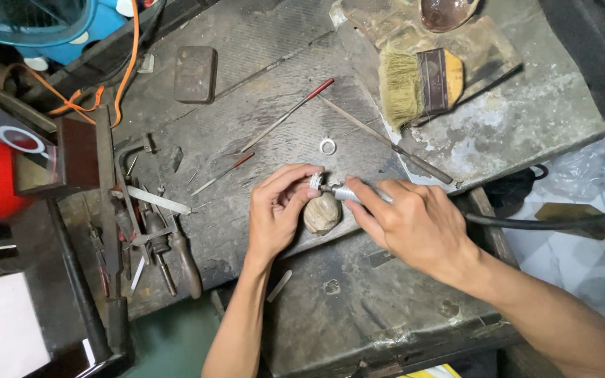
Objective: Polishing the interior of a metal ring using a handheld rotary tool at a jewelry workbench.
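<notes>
At the middle of the bench I see a small silver ring (315, 180) pinched between the thumb and fingertips of my left hand (279, 210), braced against the top of a rounded, worn wooden peg (322, 213), which I judge steadies it against the tool. The ring looks bright and pale, ridged along its edge, though too small to read finely. My right hand (414, 222) is clenched pen-fashion around a metal rotary handpiece (348, 193), its tip touching the ring; its black flexible shaft (547, 222) trails off right. A second ring (328, 145) lies loose just beyond. Farther off lie red-handled needle files (290, 114), a bristle brush (420, 82) far right, and pliers (176, 248) at left on the scarred workbench (260, 63).
</notes>
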